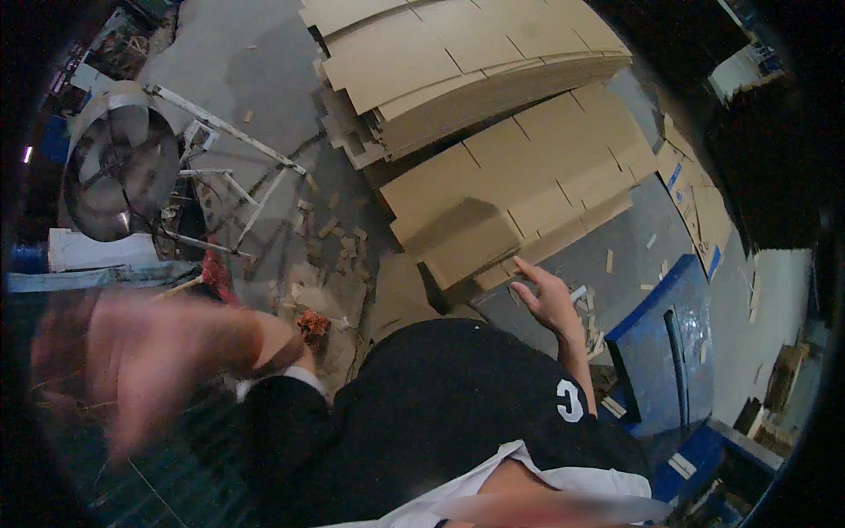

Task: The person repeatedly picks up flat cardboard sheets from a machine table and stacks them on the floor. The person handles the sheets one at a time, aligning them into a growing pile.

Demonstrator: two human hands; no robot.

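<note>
My right hand (550, 302) is held out beside the near edge of a stack of flat, slotted cardboard sheets (519, 180). Its thumb and index finger are apart, and nothing shows between them. Whether the fingertips touch the cardboard, I cannot tell. Over at the left, motion smears my left hand (145, 361), so its fingers and anything in them do not show clearly. It is above a dark green surface (167, 475). Behind the nearer stack rises a taller stack of similar cardboard sheets (475, 53).
A large round fan (121, 172) stands at the left beside a pale metal frame (238, 132). Cardboard scraps (348, 251) litter the floor. At the right are a blue metal panel (664, 348) and more flat cardboard (695, 194). An orange-red tangle (312, 326) lies near my left forearm.
</note>
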